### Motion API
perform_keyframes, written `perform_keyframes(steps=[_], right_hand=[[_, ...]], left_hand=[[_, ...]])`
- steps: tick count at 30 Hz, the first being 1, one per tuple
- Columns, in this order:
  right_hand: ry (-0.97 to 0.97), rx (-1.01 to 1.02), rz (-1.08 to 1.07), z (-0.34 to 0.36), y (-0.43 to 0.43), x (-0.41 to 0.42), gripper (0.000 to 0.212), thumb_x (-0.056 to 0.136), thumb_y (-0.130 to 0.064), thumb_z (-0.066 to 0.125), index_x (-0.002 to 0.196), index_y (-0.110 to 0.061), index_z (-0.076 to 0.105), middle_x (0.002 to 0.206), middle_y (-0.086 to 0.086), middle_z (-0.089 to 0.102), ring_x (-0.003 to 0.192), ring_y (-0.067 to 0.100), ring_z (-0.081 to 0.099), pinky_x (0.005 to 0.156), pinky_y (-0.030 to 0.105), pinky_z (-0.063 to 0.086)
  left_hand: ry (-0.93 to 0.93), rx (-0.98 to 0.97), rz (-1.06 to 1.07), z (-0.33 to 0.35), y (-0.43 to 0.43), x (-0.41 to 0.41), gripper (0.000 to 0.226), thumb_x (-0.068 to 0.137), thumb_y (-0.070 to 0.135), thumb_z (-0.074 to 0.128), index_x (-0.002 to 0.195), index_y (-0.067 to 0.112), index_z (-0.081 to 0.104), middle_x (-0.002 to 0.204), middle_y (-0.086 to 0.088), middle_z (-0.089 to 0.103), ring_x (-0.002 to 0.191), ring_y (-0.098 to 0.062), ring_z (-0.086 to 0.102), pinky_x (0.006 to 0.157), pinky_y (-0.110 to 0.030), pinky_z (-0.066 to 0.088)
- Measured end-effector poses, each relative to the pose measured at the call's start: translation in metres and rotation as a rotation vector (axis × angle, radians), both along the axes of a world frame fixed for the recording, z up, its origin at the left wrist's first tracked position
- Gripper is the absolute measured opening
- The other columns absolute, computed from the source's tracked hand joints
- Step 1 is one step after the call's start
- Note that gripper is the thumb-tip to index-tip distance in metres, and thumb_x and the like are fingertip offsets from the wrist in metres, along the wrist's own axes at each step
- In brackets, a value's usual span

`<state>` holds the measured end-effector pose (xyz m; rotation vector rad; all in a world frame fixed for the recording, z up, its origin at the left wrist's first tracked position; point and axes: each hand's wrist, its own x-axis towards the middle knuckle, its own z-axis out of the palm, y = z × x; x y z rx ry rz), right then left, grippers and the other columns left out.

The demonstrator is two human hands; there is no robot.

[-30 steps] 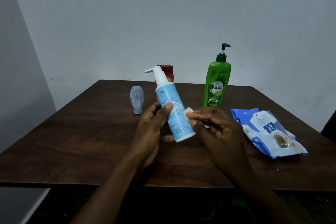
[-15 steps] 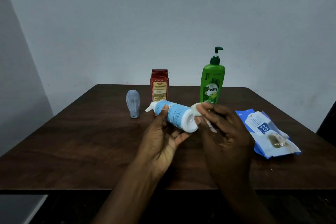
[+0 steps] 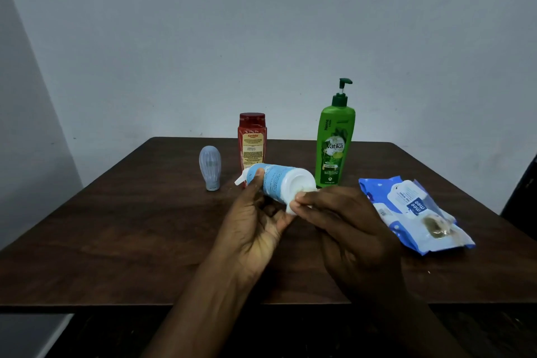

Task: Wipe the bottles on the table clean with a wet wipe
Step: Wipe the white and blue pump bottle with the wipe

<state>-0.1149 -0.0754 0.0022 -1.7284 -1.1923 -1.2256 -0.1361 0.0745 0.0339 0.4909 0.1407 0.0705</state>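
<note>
My left hand (image 3: 255, 224) holds a light blue pump bottle (image 3: 279, 183) tipped on its side above the table, pump nozzle pointing left, white base facing me. My right hand (image 3: 343, 221) pinches a small white wet wipe (image 3: 292, 208) against the lower edge of that base. Most of the wipe is hidden under my fingers. Behind stand a red bottle (image 3: 252, 142) and a tall green pump bottle (image 3: 334, 142), both upright. A small grey-blue bottle (image 3: 209, 167) stands upside down on its cap at the left.
A blue wet wipe pack (image 3: 412, 212) lies on the right side of the dark wooden table (image 3: 116, 241). The table's front edge runs just below my wrists. A pale wall rises behind the table.
The blue bottle went from nearly upright to lying on its side with its base toward me. My right hand with the wipe moved from the bottle's side to its base.
</note>
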Motion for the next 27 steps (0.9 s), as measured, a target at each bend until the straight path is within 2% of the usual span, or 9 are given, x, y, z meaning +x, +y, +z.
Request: perform_keyframes(steps=[4,7,9,11,14,17,20,24,27], right_hand=[[0.081,0.098,-0.014,-0.004,-0.007,0.006,0.028,0.083,0.016,0.068,0.102,-0.002,0.078,0.109,0.007,0.071,0.105,0.02,0.067,0.09,0.036,0.053],[0.184,0.191,-0.035,0.003,-0.005,0.008,0.034,0.08,0.019,0.071,0.104,-0.004,0.077,0.108,0.006,0.071,0.106,0.012,0.067,0.093,0.027,0.052],[0.266,0.24,-0.012,0.011,-0.003,0.008,0.033,0.082,0.016,0.07,0.106,-0.006,0.077,0.108,0.004,0.071,0.107,0.005,0.066,0.094,0.019,0.049],[0.342,0.245,0.02,0.019,-0.002,0.012,0.033,0.084,0.013,0.069,0.108,-0.009,0.077,0.108,0.001,0.072,0.107,0.004,0.066,0.093,0.017,0.048],[0.528,0.273,0.1,0.023,-0.001,0.022,0.029,0.086,0.009,0.07,0.104,-0.012,0.078,0.105,-0.004,0.074,0.104,0.007,0.069,0.09,0.017,0.051],[0.72,0.27,0.064,0.016,-0.004,0.033,0.026,0.086,0.003,0.072,0.096,-0.02,0.079,0.098,-0.014,0.075,0.097,-0.002,0.068,0.081,0.009,0.05],[0.798,0.271,0.001,0.006,-0.006,0.045,0.018,0.085,-0.004,0.075,0.093,-0.02,0.079,0.093,-0.016,0.075,0.09,-0.002,0.07,0.075,0.008,0.051],[0.991,0.266,0.005,0.003,-0.005,0.066,0.011,0.084,-0.015,0.079,0.092,-0.022,0.079,0.084,-0.011,0.078,0.08,0.0,0.072,0.07,0.011,0.054],[1.023,0.201,-0.051,0.006,-0.003,0.087,0.008,0.085,-0.014,0.078,0.091,-0.02,0.078,0.081,-0.011,0.076,0.071,-0.005,0.07,0.064,0.006,0.051]], left_hand=[[0.017,0.022,-0.01,-0.003,0.002,0.002,0.049,0.099,0.026,0.056,0.137,-0.003,0.052,0.12,-0.027,0.068,0.08,-0.032,0.077,0.05,-0.042,0.061],[0.0,0.008,-0.033,-0.004,0.003,0.004,0.052,0.099,0.026,0.056,0.14,-0.005,0.048,0.126,-0.032,0.064,0.1,-0.038,0.072,0.057,-0.047,0.062],[-0.011,0.005,-0.029,-0.004,0.001,0.004,0.05,0.099,0.026,0.056,0.138,-0.005,0.049,0.123,-0.031,0.065,0.091,-0.036,0.075,0.055,-0.046,0.062],[-0.02,0.046,-0.014,-0.004,0.0,0.003,0.048,0.095,0.025,0.06,0.133,-0.003,0.053,0.114,-0.026,0.071,0.083,-0.032,0.076,0.053,-0.043,0.061],[-0.057,0.264,0.027,-0.01,0.0,0.007,0.046,0.089,0.026,0.064,0.128,0.003,0.057,0.109,-0.018,0.075,0.095,-0.029,0.075,0.06,-0.042,0.062],[-0.137,0.58,0.093,-0.011,0.004,0.018,0.042,0.092,0.023,0.065,0.131,0.009,0.055,0.103,-0.007,0.076,0.101,-0.027,0.073,0.07,-0.044,0.062],[-0.175,0.821,0.156,-0.006,0.008,0.035,0.042,0.091,0.015,0.069,0.13,0.015,0.054,0.117,-0.003,0.07,0.103,-0.02,0.073,0.076,-0.036,0.063],[-0.209,1.197,0.188,-0.005,0.016,0.068,0.05,0.088,0.022,0.074,0.132,0.024,0.05,0.127,0.007,0.062,0.11,-0.016,0.066,0.089,-0.043,0.059],[-0.206,1.342,0.206,-0.009,0.022,0.094,0.052,0.088,0.021,0.075,0.132,0.022,0.048,0.127,0.005,0.061,0.112,-0.015,0.064,0.093,-0.04,0.056]])
